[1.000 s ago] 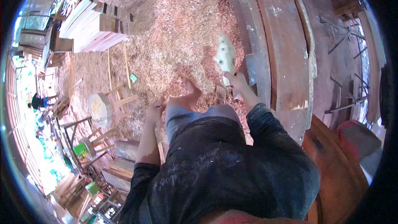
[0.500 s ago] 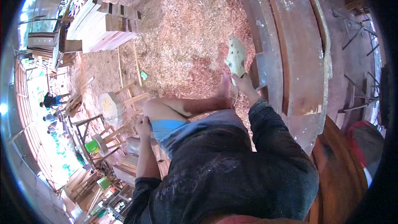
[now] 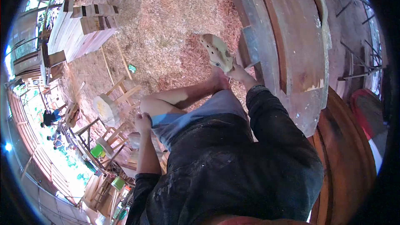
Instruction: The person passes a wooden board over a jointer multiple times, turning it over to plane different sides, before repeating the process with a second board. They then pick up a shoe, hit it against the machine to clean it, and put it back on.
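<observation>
A pale cream clog [image 3: 216, 51] with holes in its upper and a round strap rivet is in my right hand [image 3: 238, 73]. My fingers wrap round one end of it, close to my bare foot [image 3: 218, 80]. The clog is held over the shavings, beside the wooden boards on the right. At the other side, my left hand [image 3: 143, 122] rests against my bent knee [image 3: 151, 107] by the hem of my shorts. Its fingers are curled closed, and their inner side is hidden.
Thick wooden boards [image 3: 298, 29] lie along my right. Wood shavings [image 3: 154, 29] cover the ground. A round-topped wooden stool [image 3: 106, 109] stands to my left, beyond it a stack of planks [image 3: 83, 31]. Other people [image 3: 51, 117] are far off at the left.
My right hand has raised the clog slightly and turned it, so its toe now points toward the upper left. My left hand stays at the knee. The whole view has shifted a little.
</observation>
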Tool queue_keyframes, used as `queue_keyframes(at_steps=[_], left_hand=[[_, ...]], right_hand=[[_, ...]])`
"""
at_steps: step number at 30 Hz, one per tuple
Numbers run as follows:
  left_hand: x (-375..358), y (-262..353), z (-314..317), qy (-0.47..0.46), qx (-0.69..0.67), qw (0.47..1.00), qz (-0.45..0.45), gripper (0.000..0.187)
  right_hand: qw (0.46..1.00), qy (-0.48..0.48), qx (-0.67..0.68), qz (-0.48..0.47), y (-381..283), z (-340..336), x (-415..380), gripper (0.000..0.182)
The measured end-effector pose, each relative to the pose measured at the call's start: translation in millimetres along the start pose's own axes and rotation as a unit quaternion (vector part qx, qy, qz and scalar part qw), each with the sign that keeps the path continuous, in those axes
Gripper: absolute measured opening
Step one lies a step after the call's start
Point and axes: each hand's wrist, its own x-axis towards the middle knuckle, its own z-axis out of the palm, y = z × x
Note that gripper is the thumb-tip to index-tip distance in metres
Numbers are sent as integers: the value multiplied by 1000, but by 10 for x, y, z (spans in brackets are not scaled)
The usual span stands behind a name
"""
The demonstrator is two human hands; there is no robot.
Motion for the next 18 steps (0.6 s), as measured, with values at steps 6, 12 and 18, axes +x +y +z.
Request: queue_keyframes(at_steps=[6, 12, 18], left_hand=[[65, -192, 67, -25, -16, 1000, 4, 35], [-170, -36, -53, 9, 24, 1000, 10, 38], [-103, -146, 73, -37, 46, 997, -46, 39]], right_hand=[[999, -23, -13, -23, -29, 118, 488, 63], [967, -117, 185, 132, -166, -19, -98, 51], [981, -140, 86, 98, 9, 55, 40, 53]])
